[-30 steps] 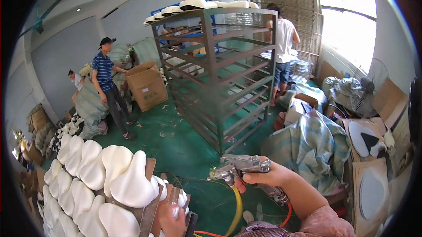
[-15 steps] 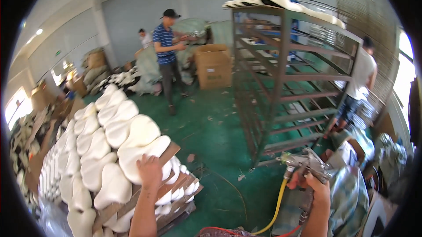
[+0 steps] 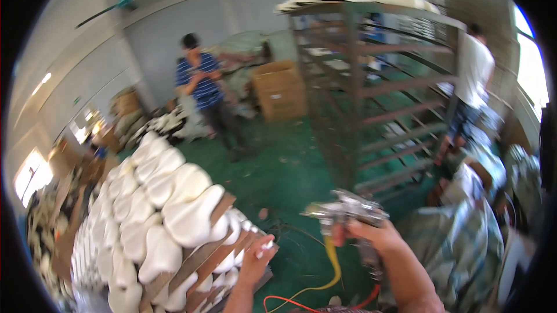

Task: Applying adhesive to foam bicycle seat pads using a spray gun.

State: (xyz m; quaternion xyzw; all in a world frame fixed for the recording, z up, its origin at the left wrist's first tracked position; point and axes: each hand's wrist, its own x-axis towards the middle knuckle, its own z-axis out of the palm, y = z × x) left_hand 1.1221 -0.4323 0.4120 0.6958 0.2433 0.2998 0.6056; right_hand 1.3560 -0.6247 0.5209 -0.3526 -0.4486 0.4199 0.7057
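Behind the rack (image 3: 377,98), seemingly plain brown carton (image 3: 279,90)

The single head-worn fisheye view is looking down and forward across the green floor (image 3: 290,173), taking in the nearby stacked white pieces (image 3: 174,208) at lower left and the farther metal rack (image 3: 371,92) bending toward the rim.

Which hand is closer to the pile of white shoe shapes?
The left hand. It touches the wooden slats beside the white shoe shapes. The right hand is off to the right, holding a spray gun.
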